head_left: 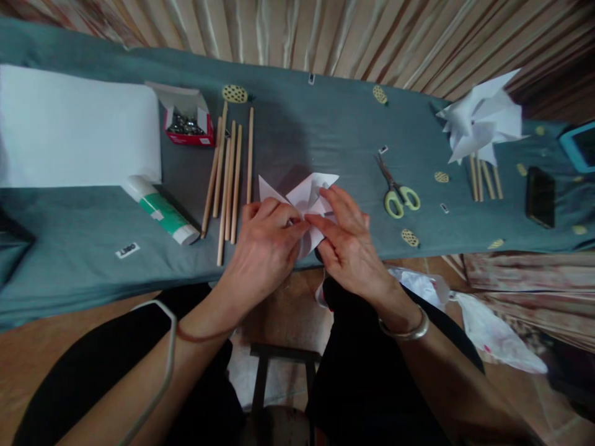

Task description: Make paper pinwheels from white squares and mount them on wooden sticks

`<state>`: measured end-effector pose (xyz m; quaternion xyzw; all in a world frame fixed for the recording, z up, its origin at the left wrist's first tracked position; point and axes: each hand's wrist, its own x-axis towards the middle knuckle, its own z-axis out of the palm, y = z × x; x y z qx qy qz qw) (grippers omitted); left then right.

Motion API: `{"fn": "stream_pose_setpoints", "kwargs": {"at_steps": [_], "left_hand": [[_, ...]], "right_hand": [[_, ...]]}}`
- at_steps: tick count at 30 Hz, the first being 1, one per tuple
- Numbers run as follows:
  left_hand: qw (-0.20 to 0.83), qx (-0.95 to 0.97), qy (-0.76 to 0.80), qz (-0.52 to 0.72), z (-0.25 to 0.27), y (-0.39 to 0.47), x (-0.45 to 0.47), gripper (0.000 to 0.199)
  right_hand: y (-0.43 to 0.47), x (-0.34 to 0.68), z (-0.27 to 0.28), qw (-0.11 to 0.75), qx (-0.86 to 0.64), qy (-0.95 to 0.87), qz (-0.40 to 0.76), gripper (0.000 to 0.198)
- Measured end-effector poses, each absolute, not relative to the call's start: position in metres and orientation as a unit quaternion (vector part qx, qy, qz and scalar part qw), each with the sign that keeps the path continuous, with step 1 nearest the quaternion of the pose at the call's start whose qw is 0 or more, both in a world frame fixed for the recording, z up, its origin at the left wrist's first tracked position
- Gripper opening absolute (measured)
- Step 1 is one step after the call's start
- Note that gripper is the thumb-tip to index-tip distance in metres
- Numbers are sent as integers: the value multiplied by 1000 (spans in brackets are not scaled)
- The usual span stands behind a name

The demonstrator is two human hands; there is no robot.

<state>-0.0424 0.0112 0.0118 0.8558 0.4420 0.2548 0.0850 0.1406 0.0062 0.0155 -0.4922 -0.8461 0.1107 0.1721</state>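
At the near edge of the cloth-covered worktop, the left hand and right hand pinch a folded white paper between them, fingertips meeting at its middle, probably so that the folds do not spring apart; the thumb of the right hand is partly hidden. To the left lie a green-and-white tube and, just beside the left hand, a row of wooden sticks, seemingly set within easy reach. To the right, the scissors rest apart, blades pointing away. Farther back stand an upturned-lidded box of metal pins, its flap raised presumably for access, and, far right, white paper pinwheels with sticks showing below, apparently grouped out of the way.
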Motion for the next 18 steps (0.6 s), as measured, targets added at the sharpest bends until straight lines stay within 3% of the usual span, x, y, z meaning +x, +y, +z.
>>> {"fn": "stream_pose_setpoints", "kwargs": {"at_steps": [18], "left_hand": [[69, 860, 451, 230, 10, 13, -40, 20]], "right_hand": [[17, 149, 27, 210, -516, -820, 134, 39]]}}
